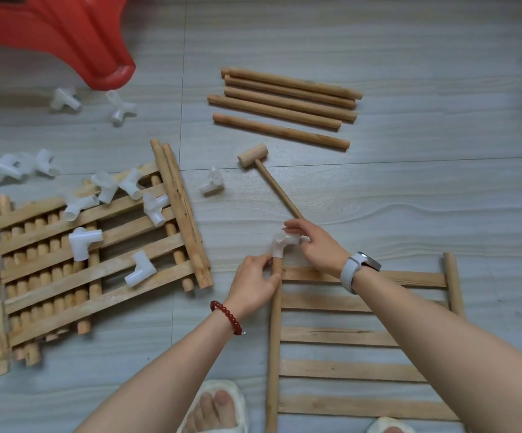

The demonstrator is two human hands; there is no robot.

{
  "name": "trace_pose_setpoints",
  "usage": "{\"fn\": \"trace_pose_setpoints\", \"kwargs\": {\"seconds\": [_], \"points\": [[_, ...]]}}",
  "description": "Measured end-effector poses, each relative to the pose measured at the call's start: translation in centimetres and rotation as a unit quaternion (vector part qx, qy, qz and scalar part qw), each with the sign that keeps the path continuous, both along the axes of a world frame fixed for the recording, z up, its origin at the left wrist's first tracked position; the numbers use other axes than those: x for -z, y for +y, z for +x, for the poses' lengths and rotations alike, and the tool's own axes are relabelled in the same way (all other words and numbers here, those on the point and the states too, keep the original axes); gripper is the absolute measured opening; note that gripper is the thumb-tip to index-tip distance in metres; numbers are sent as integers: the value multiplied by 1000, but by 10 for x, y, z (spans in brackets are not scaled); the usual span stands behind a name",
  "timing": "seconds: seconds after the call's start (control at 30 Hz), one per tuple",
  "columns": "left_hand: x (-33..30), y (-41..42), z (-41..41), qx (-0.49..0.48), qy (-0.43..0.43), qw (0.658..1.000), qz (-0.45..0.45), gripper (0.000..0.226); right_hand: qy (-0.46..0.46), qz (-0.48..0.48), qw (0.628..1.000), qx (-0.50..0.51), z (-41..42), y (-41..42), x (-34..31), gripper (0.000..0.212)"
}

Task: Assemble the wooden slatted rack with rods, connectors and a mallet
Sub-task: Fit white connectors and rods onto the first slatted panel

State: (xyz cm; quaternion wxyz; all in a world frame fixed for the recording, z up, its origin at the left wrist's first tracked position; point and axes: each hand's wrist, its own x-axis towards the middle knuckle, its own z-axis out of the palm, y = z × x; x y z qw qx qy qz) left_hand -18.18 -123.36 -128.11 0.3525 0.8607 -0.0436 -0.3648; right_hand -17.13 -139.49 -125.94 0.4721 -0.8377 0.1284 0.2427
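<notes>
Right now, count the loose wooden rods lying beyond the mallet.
5 loose rods, lying side by side on the floor beyond the mallet. The top one's left end shows two tips, so a sixth may hide behind.

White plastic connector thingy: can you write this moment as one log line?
step: fitting white plastic connector onto wooden side rod | left hand: grips rod | right hand: holds connector | wooden mallet: on floor

Pale matt wood rods [284, 101], mallet [253, 155]; glossy white plastic connectors [83, 243]; red plastic stool [66, 32].
</notes>
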Motion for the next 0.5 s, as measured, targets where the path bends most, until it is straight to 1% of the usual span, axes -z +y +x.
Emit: {"fn": "trace_pose_setpoints", "kwargs": {"seconds": [0.07, 0.13, 0.23, 0.37, 0.43, 0.5], "points": [[1, 7, -1, 7, 5, 1000, 8, 41, -6, -21, 1000, -22, 0, 2, 4, 56], [-3, 13, -2, -9, -14, 1000, 3, 35, -12, -36, 999, -34, -1, 4, 4, 54], [-18, 23, 1, -39, -88, 995, -19, 27, -25, -59, 997, -48, -1, 10, 4, 45], [-41, 51, 11, -79, -168, 981, -45, 21, -4, -150, 980, -127, 5, 19, 3, 42], [-49, 73, 14, -118, -208, 971, -27, 20, 2, -187, 973, -135, 8, 26, 1, 39], [-52, 98, 15, -170, -260, 950, 28, 20, 8, -217, 965, -148, 11, 33, -1, 40]]}}
